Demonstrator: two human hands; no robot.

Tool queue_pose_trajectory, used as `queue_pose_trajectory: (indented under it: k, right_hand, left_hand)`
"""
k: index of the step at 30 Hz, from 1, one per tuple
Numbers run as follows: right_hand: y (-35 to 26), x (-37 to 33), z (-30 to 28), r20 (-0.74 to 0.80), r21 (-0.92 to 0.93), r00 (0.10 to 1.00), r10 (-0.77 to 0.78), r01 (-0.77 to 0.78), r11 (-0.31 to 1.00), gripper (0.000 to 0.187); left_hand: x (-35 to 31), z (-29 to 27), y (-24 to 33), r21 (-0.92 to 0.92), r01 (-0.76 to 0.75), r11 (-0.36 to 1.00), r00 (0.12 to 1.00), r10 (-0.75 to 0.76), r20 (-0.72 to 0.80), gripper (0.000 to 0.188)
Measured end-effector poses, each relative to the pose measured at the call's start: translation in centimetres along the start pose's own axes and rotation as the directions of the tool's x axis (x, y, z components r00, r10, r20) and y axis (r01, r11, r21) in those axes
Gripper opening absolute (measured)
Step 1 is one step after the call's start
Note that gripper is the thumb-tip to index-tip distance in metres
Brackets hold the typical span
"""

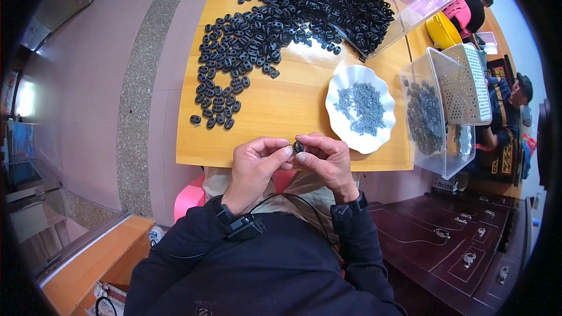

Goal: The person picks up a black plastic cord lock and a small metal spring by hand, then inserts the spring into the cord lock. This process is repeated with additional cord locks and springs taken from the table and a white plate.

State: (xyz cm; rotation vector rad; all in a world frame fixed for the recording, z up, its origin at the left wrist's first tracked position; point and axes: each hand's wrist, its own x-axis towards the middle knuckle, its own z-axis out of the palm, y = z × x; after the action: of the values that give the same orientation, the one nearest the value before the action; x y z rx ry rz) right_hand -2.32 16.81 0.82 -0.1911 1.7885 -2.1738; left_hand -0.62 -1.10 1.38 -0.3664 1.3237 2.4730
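near the bowl [364, 144], at its lower left, the right hand [331, 162] pinches 1 piece [298, 147]; left hand [256, 162] touches it, grip unclear. likely far from done: the heap [246, 44] left of the bowl is large.

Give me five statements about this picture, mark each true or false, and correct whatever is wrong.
1. The right hand holds a small black piece. True.
2. The white dish is bare inside. False: small grey pieces lie in it.
3. The dish stands on a yellow-brown table. True.
4. A perforated basket stands left of the dish. False: the perforated basket is to its right.
5. Many loose black pieces lie on the table. True.
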Motion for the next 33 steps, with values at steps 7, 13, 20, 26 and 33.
queue_pose_trajectory:
  k: [7, 13, 20, 26, 33]
  right_hand:
    - [0.0, 0.0, 0.0, 0.021, -0.014, 1.0, -0.016, 0.016, 1.0, 0.031]
    - [-0.1, 0.0, -0.1, 0.018, -0.042, 1.0, -0.007, 0.008, 0.999, 0.031]
    - [0.2, -0.1, -0.2, 0.025, 0.008, 0.999, -0.021, 0.021, 1.0, 0.031]
    - [-0.2, -0.4, 0.5, 0.03, 0.152, 0.999, 0.013, -0.018, 0.988, 0.031]
    - [-0.1, -0.7, 0.4, 0.038, 0.204, 0.999, -0.012, 0.004, 0.979, 0.026]
  left_hand:
    - [-0.1, 0.1, 0.1, -0.01, 0.01, 1.0, 1.0, -0.01, 0.008, 0.015]
    - [-0.1, 0.1, 0.0, -0.001, 0.016, 1.0, 1.0, -0.016, 0.017, 0.016]
    - [-0.2, 0.1, 0.0, -0.01, 0.031, 0.999, 0.999, -0.031, 0.012, 0.015]
    - [-0.4, 0.0, 0.0, -0.07, 0.038, 0.997, 0.999, -0.035, 0.041, 0.012]
    - [-0.4, 0.2, -0.4, -0.144, 0.042, 0.989, 0.994, -0.026, 0.111, 0.011]
